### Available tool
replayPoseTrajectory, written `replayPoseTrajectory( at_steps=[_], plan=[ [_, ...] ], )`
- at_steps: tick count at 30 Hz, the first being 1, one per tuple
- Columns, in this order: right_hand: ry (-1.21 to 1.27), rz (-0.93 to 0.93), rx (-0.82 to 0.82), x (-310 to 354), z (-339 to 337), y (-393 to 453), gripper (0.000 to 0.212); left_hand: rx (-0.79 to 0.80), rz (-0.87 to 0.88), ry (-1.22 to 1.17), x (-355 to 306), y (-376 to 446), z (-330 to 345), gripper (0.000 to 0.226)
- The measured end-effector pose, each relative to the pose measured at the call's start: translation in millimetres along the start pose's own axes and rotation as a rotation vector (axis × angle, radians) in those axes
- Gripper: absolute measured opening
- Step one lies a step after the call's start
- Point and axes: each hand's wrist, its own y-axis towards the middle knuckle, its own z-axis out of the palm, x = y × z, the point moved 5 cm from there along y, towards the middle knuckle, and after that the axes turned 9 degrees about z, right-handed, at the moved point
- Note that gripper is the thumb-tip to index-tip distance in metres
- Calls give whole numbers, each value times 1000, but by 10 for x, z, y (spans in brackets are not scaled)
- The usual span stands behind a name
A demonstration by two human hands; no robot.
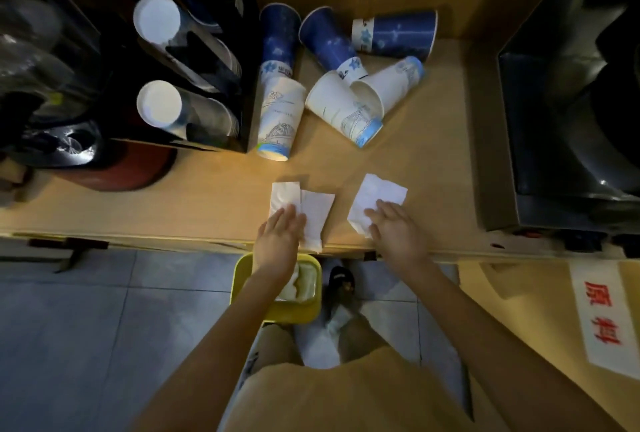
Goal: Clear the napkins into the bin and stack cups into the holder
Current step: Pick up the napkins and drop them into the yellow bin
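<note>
Two white napkins lie near the counter's front edge. My left hand (280, 236) rests flat on the left napkin (313, 210), fingers together. My right hand (398, 229) presses on the right napkin (375, 194), fingers spread. A yellow bin (242, 279) stands on the floor under the edge, below my left wrist, with white paper inside. Several paper cups lie tipped over farther back: blue ones (280, 38) and white ones (278, 116). The black cup holder (249, 85) at the left holds cup stacks (157, 18).
A black machine (568, 113) fills the counter's right side. A dark red round base (121, 172) and black items sit at the far left. A white label with red characters (602, 314) is on the lower right surface. Grey floor tiles lie below.
</note>
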Motion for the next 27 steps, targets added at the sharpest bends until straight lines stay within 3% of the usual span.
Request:
replayPoseTrajectory(
  at_steps=[5,8,14,19,22,27],
  plan=[
    [44,10,-83,175,57,-192,20,-57,-58,96,93,-214,-53,21],
    [47,5,-84,374,98,-282,17,-58,-213,-122,241,-470,18,22],
    [373,-48,21,900,359,-515,23,-8,-317,-358,715,-1109,441,32],
    [594,59,164,1075,1218,-624,35,-14,-358,-429,1124,-1412,931,35],
    [507,100,323,1041,1935,-552,34,42,-376,-448,1335,-1462,1408,29],
    [283,90,427,934,3003,-355,19,150,-409,-476,1560,-1429,2243,29]
  ],
)
